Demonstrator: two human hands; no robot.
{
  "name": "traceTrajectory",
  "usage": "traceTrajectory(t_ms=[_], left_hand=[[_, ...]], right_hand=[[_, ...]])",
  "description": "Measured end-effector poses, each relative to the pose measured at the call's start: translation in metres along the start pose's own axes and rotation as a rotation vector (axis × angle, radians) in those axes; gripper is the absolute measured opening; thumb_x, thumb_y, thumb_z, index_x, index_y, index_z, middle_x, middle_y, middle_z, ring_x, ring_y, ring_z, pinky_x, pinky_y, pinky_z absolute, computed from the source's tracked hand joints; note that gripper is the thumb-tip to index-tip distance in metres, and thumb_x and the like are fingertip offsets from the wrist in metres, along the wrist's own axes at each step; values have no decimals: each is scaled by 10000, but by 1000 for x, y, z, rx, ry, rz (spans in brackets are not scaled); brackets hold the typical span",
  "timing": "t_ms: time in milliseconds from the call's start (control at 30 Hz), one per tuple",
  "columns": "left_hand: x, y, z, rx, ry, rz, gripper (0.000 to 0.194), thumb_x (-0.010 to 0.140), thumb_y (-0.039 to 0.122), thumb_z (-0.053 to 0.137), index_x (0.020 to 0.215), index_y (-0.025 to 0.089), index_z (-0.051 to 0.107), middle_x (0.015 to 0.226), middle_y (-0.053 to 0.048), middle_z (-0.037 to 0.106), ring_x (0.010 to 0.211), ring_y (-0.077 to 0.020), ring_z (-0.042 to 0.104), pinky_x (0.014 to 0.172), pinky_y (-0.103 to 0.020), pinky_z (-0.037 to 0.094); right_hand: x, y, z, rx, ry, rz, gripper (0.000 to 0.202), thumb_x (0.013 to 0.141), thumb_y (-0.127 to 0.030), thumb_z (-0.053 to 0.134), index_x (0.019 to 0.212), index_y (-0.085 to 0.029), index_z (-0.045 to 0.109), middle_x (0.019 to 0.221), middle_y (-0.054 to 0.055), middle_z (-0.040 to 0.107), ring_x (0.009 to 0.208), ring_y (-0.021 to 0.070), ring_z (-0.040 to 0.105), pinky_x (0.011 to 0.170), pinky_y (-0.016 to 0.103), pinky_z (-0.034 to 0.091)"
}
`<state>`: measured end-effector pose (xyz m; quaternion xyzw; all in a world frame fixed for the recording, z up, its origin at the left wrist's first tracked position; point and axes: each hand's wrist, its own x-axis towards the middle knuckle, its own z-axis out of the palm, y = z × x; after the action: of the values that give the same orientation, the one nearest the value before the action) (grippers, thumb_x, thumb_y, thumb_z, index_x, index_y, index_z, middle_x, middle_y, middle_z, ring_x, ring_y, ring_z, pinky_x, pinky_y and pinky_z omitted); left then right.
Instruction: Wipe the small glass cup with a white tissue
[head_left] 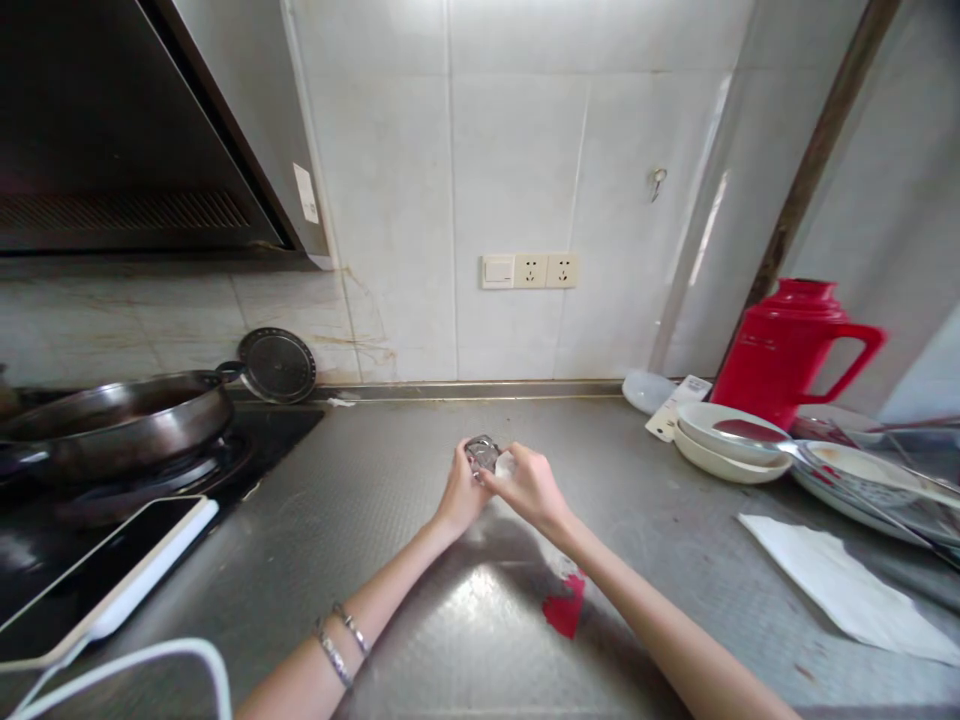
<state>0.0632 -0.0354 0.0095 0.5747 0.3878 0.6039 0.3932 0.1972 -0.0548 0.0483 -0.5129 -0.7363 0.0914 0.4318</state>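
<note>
Out over the middle of the counter, my left hand (461, 495) is closed around a small, shiny, silvery-grey rounded object (482, 454). Its exact kind is too small to make out. My right hand (531, 488) meets it from the right, thumb and fingers pinching a small white wad (505, 465) that looks like tissue. The wad sits right beside the shiny object, and the fingers hide part of both. Below my right wrist, a torn red scrap (564, 606) lies on the metal counter (420, 640).
On the left, a steel pan (135, 425) sits on the black stove, with a white-cased phone (112, 575) and cable in front. To the right are a red thermos jug (787, 350), stacked white bowls (727, 455), plates with utensils, and a white napkin (840, 585).
</note>
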Motion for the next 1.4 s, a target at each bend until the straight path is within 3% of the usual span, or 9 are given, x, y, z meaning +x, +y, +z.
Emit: traceTrajectory(t_ms=[167,300,367,500,600,800,933,1100,1400], left_hand=[[9,0,-9,38,-44,-51,706,521,165,844,1129,193,488,994,-65,665,868,-201,633,824,-308,472],[17,0,-19,-61,-106,-64,726,488,166,865,1121,201,512,1029,-64,662,905,-194,632,846,-289,471],[19,1,-22,-123,-102,-92,734,448,136,874,1097,197,537,1024,-63,660,904,-188,626,846,-274,468],[17,5,-24,-157,-125,-96,768,420,86,868,1112,197,556,1041,-66,654,932,-191,613,862,-266,459],[15,9,-24,-107,-167,-70,772,437,90,865,1137,199,557,1046,-75,654,935,-202,606,827,-260,462],[11,18,-22,-81,-214,-86,757,462,89,852,1155,202,570,1055,-89,654,946,-224,598,750,-250,461],[8,21,-20,-97,-225,-106,727,456,75,844,1127,189,588,1056,-92,656,931,-221,601,766,-261,455],[6,19,-18,-66,-272,-71,748,495,81,826,1184,200,561,1055,-90,659,894,-218,613,788,-286,462],[4,28,-19,-5,-323,-33,736,523,126,836,1203,204,567,1145,-114,640,1042,-282,580,839,-321,460]], right_hand=[[10,5,-10,137,-112,44,375,723,-538,653,676,-169,604,614,15,597,586,149,522,543,234,344],[26,26,-12,497,-228,237,517,838,-607,418,715,-158,643,624,28,617,544,146,523,504,238,367],[33,38,-8,688,-178,329,463,821,-548,410,742,-159,649,642,50,641,546,157,545,493,245,386],[37,52,-4,731,-118,326,309,700,-402,524,836,-157,655,776,65,688,653,178,606,550,249,433],[36,53,-8,720,-67,277,337,627,-346,614,901,-153,652,883,84,710,756,212,641,641,282,476],[28,43,-12,527,158,84,271,797,-428,549,862,-182,641,945,127,724,879,254,669,793,359,508],[17,28,-11,484,38,-79,227,885,-377,486,906,-206,634,1003,111,724,955,240,679,851,361,513],[11,19,-12,467,-74,-174,264,890,-311,495,1079,-225,658,1103,83,703,1038,236,656,920,377,498],[22,30,-21,787,-326,40,373,779,-377,665,1106,-197,673,1159,87,685,1070,254,629,954,410,469]])
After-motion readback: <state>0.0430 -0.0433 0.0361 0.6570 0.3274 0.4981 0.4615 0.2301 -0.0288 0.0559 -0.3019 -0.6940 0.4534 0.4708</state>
